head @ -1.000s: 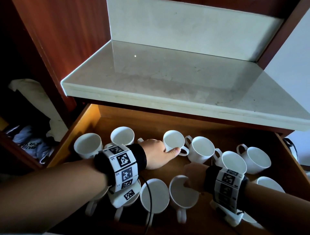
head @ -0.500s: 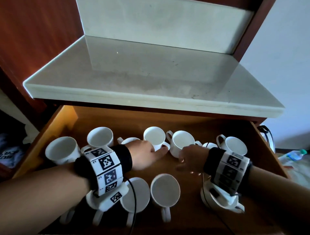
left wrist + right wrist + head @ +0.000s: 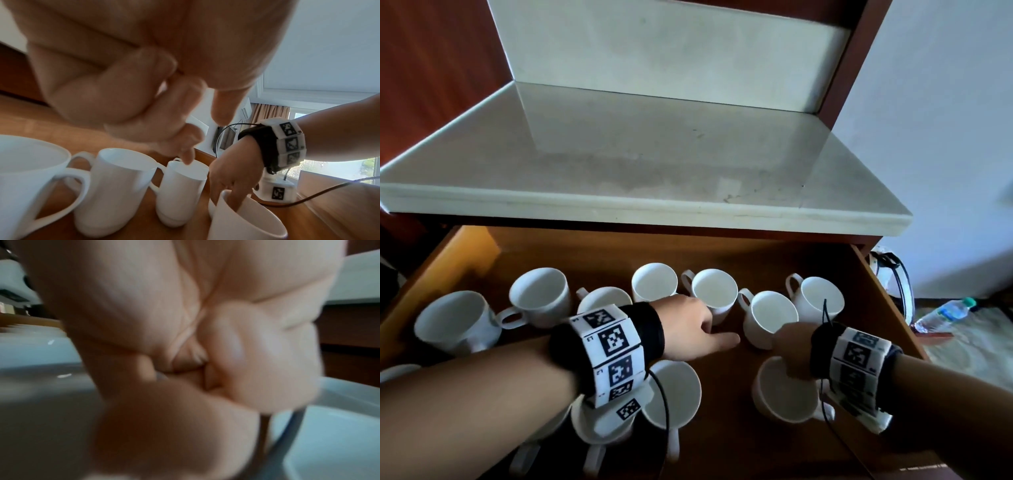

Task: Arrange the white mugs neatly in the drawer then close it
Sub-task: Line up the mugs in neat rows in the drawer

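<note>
Several white mugs stand in the open wooden drawer (image 3: pixel 465 263): a back row (image 3: pixel 714 294) (image 3: pixel 121 186) and a few nearer the front (image 3: pixel 674 394). My right hand (image 3: pixel 787 353) (image 3: pixel 230 178) pinches the rim of a front-right mug (image 3: pixel 780 401) (image 3: pixel 246 219), with fingers inside it. My left hand (image 3: pixel 719 330) (image 3: pixel 197 138) hovers just in front of the back row and holds nothing; thumb and forefinger point out, the other fingers are curled. The right wrist view is a blurred close-up of the palm over a mug's inside (image 3: pixel 41 394).
A pale stone counter (image 3: pixel 654 178) overhangs the back of the drawer. On the floor to the right lie a plastic water bottle (image 3: pixel 941 315) and a black-strapped object (image 3: pixel 890 274). A bare strip of drawer floor (image 3: pixel 726 383) runs between the front mugs.
My left hand has come off the back-row mug it was touching. My right hand has dropped from the back row onto a front mug's rim. The head view has swung right.
</note>
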A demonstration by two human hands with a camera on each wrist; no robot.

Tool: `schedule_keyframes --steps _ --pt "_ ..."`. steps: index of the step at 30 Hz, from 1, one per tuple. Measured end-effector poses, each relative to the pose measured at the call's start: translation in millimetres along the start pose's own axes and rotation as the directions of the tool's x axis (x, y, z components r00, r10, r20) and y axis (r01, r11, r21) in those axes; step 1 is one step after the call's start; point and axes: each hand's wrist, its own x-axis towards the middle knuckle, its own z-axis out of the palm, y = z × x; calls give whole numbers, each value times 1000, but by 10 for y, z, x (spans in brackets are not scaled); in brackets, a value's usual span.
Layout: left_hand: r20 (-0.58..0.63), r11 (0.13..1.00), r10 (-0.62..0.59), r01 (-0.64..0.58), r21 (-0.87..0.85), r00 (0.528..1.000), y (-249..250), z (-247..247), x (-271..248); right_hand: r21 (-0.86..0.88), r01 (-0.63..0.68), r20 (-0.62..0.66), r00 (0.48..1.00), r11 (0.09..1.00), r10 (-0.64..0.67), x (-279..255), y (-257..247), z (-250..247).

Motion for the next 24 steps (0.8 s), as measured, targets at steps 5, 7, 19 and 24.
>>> schedule_keyframes --steps 5,7,19,24 --pt "15 1000 22 -22 20 1000 305 40 98 54 61 -332 942 997 -40 -298 44 -301" --pt "42 994 -15 10 107 999 388 35 123 181 126 -410 911 975 -42 -342 72 -379" --pt "67 923 -66 35 384 996 528 102 319 426 138 -384 922 894 41 -180 126 -147" --pt "3 959 -13 11 283 1000 386 139 379 326 122 -258 966 938 -36 36 -3 -74"
